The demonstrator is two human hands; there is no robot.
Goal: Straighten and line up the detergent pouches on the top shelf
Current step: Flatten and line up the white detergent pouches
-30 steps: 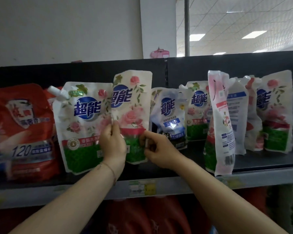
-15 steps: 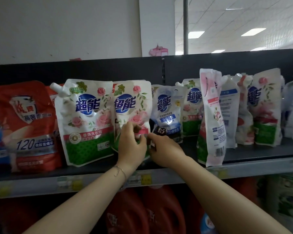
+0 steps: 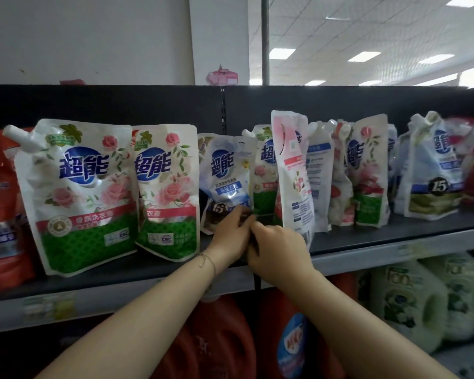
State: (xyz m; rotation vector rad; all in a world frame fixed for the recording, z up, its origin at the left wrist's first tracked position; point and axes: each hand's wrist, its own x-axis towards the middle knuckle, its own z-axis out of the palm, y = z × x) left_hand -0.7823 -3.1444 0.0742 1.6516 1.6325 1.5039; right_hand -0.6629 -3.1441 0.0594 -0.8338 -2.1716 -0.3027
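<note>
Across the middle of the frame runs the dark top shelf, crowded with soft plastic detergent pouches. At left stands a large white pouch with pink roses, a green base and a corner spout, upright and facing forward; touching its right edge is a second white rose-printed pouch, slightly smaller and also upright. Just right of centre, set further back, a white-and-blue pouch with a "15" badge leans to the left. The left hand, a thin bracelet at its wrist, has its fingers curled around the bottom of this blue pouch. The right hand sits just beside it, knuckles toward the camera (whether its fingers grip anything cannot be told). To the right, a white-and-pink pouch turned edge-on tilts at the shelf front, with more pouches bunched unevenly behind it toward the right edge. At the far left is a red pouch. On the lower shelf sit red jugs at centre and pale green jugs at lower right.
</note>
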